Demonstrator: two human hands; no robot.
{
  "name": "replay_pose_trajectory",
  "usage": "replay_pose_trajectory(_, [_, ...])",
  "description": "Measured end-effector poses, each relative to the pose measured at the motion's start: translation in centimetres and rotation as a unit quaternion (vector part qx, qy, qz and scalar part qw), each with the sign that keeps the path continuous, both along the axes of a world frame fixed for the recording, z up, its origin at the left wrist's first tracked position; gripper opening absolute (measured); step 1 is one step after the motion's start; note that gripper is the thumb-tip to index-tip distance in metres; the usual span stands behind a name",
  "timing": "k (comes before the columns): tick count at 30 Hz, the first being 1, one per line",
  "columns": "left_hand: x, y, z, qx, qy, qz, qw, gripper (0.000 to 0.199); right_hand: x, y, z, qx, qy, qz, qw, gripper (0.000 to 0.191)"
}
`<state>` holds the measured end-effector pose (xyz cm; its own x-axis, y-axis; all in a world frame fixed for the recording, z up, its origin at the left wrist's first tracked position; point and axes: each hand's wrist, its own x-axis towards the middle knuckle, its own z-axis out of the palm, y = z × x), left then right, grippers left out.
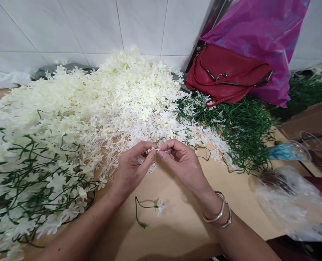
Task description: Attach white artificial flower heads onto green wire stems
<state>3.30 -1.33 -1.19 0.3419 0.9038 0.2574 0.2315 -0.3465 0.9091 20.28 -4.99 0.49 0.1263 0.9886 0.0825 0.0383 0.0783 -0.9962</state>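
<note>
Over the middle of the table, my left hand (132, 165) and my right hand (186, 165) meet at their fingertips. Both are closed in a pinch on a small white artificial flower piece (153, 149), mostly covered by the fingers. Just below them on the table lies a bent green stem (136, 212) with a white flower (160, 207) at one end. Beyond my hands spreads a heap of loose cream-white petals (95, 98), with thin white stamen-like pieces (144, 128) along its front. White flowers on green stems (35, 170) are piled on the left.
A tangle of green plastic stems (245, 127) lies at the right. On it rests a red handbag (226, 72) against a purple plastic bag (261, 32). A clear cup with blue pattern (286, 151) and a clear plastic bag (294, 206) are at the right edge. A tiled wall (141, 25) stands behind.
</note>
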Motion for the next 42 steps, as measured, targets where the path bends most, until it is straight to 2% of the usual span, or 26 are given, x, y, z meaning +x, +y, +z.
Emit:
replay_pose_trajectory(2, [0.1,-0.1,0.1,0.03,0.02,0.021,0.999,0.01,-0.2,-0.1,0.1,0.001,0.004,-0.009,1.0,0.012])
replay_pose_trajectory(4, [0.1,-0.1,0.0,0.022,0.026,0.033,0.999,0.012,-0.2,-0.1,0.1,-0.014,0.011,-0.005,1.0,0.023])
replay_pose_trajectory(8, [0.1,0.3,-0.7,-0.059,-0.028,0.01,0.998,0.021,0.1,0.1,-0.3,-0.022,-0.007,0.0,1.0,0.011])
replay_pose_trajectory(12, [0.3,0.5,-0.7,-0.107,-0.095,0.01,0.99,0.022,1.3,0.5,-0.7,0.008,-0.016,-0.078,0.997,0.011])
replay_pose_trajectory(16, [0.5,0.5,0.2,-0.128,-0.134,0.017,0.983,0.024,2.1,0.8,-0.9,0.056,-0.063,-0.163,0.983,0.019])
replay_pose_trajectory(18, [0.7,0.5,0.6,-0.146,-0.15,0.026,0.977,0.027,2.0,0.8,-0.8,0.089,-0.101,-0.184,0.974,0.014])
replay_pose_trajectory(20, [0.9,0.4,0.8,-0.169,-0.167,0.034,0.971,0.03,1.5,0.5,-0.7,0.119,-0.129,-0.172,0.969,0.004])
replay_pose_trajectory(23, [1.1,0.3,0.8,-0.187,-0.199,0.028,0.962,0.033,0.5,0.0,-0.6,0.134,-0.119,-0.123,0.976,0.007])
replay_pose_trajectory(26, [1.1,0.1,0.5,-0.178,-0.201,0.023,0.963,0.031,-0.2,-0.3,-0.5,0.111,-0.072,-0.085,0.988,0.006])
replay_pose_trajectory(30, [0.8,-0.3,0.0,-0.144,-0.131,0.027,0.981,0.022,-0.6,-0.6,-0.3,0.09,-0.019,-0.084,0.992,0.004])
replay_pose_trajectory(33, [0.7,-0.5,-0.2,-0.103,-0.079,0.031,0.991,0.02,-0.8,-0.7,-0.2,0.087,-0.015,-0.079,0.993,0.006])
replay_pose_trajectory(38, [1.0,-0.9,-0.1,-0.064,-0.047,0.035,0.996,0.016,-1.1,-0.5,-0.7,0.072,-0.053,-0.112,0.99,0.011])
replay_pose_trajectory(42, [1.1,-1.0,-0.2,-0.052,-0.034,0.033,0.998,0.016,-1.4,-0.4,-1.2,0.066,-0.034,-0.134,0.988,0.013])
